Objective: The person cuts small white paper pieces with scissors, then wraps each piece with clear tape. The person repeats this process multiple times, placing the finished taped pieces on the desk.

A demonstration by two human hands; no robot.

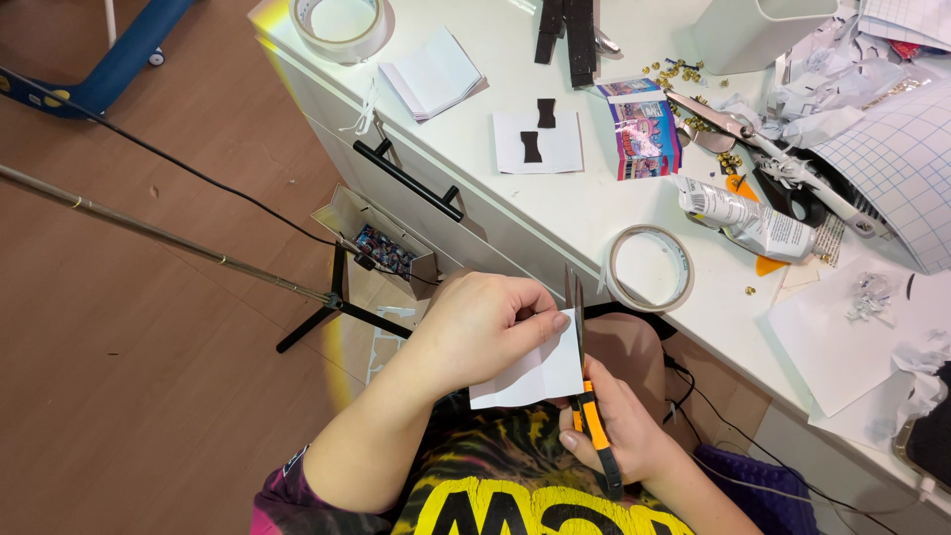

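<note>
— What's she got there? The left hand (485,332) is closed on a white sheet of paper (530,376), thumb and fingers pinching its upper edge, holding it over the lap, just near of the desk's front edge

— And the right hand (614,431) is wrapped shut round the orange-and-black scissors (584,381), blades pointing away from the body, slightly parted along the paper's right edge

— I'd say keep that paper taut and feed it into the blades, rather than pushing the scissors forward. Fingertips look close to the blade line, so the pinch should stay back from it

— Long, steady closes, not snips, for a clean edge

— Past the hands, a tape ring (649,267) sits at the near edge of the white desk (555,213), a squeezed glue tube (748,220) to its right. Farther off, a white card with two black cut pieces (537,142), and a bigger tape roll (342,25) at the far left corner
</note>
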